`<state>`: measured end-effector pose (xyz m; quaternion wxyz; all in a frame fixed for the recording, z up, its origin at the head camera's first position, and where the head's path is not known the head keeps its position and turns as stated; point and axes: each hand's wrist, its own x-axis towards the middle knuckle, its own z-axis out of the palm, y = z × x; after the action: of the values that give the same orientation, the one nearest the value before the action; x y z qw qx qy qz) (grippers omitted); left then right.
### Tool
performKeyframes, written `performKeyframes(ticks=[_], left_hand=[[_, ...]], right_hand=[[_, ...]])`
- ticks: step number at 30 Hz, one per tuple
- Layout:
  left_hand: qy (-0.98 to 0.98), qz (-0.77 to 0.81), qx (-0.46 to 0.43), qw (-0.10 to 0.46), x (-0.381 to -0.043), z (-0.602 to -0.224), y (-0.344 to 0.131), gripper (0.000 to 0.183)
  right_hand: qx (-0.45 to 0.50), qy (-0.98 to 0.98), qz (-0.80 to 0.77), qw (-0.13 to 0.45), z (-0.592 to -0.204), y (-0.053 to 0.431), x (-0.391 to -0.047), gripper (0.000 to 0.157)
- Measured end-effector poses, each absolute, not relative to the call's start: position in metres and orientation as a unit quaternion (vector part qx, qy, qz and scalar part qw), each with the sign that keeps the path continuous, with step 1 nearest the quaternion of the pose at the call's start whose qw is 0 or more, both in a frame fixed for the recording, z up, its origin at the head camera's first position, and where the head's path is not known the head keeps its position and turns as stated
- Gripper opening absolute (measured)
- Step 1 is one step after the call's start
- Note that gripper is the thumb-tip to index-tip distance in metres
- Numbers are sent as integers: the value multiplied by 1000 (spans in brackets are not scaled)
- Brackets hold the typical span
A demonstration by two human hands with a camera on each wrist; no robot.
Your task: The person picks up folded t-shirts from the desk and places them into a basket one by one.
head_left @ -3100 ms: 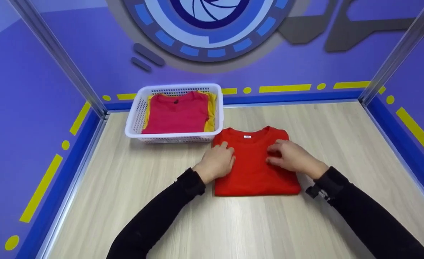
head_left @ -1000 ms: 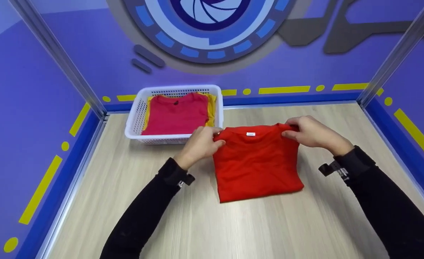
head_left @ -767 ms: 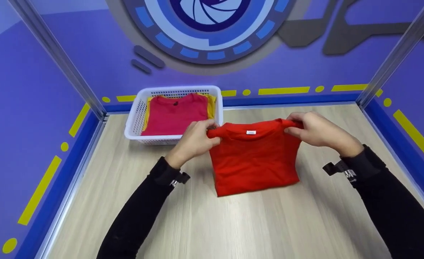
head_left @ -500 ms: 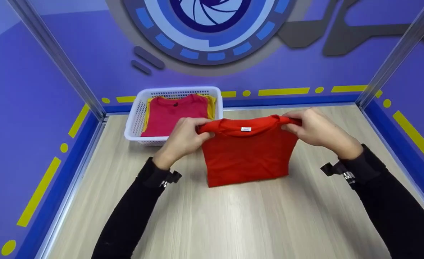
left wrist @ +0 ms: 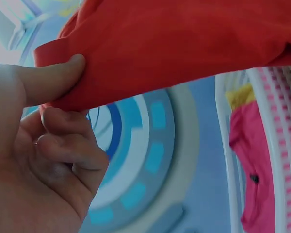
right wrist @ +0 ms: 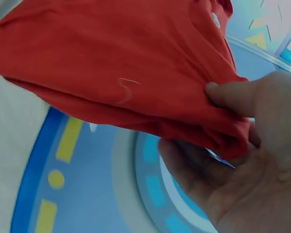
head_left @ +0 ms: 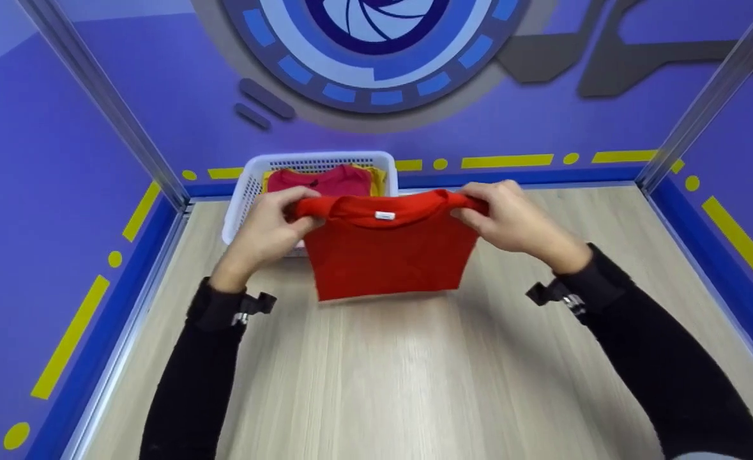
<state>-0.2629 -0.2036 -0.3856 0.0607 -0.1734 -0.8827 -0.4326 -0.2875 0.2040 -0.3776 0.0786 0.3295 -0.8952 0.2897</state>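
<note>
A folded red T-shirt (head_left: pixel 389 255) hangs between both hands over the table, its neckline and small white label toward the top. My left hand (head_left: pixel 264 233) pinches one shoulder corner, thumb on the near side and fingers behind, as the left wrist view shows. At the opposite shoulder my right hand (head_left: pixel 510 220) pinches the cloth; in the right wrist view the thumb presses on the shirt (right wrist: pixel 121 73) with the fingers under it. Behind the shirt stands a white basket (head_left: pixel 239 204), partly covered by it and by the left hand. A crimson shirt (head_left: pixel 344 182) lies inside the basket.
Yellow cloth (head_left: pixel 379 182) shows under the crimson shirt. The pale wood table (head_left: pixel 402 377) is bordered by a purple-blue back wall (head_left: pixel 159 115) and side walls with metal corner posts. The basket stands at the table's back left, near the back wall.
The red shirt lay flat by the basket with both hands over it; the hands took its shoulder corners, lifted it and carried it left, to in front of the basket.
</note>
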Motion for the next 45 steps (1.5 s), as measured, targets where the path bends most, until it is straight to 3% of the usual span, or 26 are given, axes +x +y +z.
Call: performKeyframes(ticks=[7,19,26,39,45], left_hand=[[-902,-418,-94,39,-257,-368,-256,31],[-922,-382,-64,8,-281,-345,-310,11],[-949,-315,-34,-8,-312,-335,-316,15],[-951,-310,25,4,-358,-353,-308,22],[-949,-311,31,47,-364,-360,-303,32]], right_hand=[[323,-899,294,16,-376,143,-307,15],[341,-894,290,-9,-357,86,-334,23],[317,-914,255,0,-359,62,-365,21],[252,-938,237,-1,-375,42,-409,21],[235,-942,240,21,-381,36,-419,24]])
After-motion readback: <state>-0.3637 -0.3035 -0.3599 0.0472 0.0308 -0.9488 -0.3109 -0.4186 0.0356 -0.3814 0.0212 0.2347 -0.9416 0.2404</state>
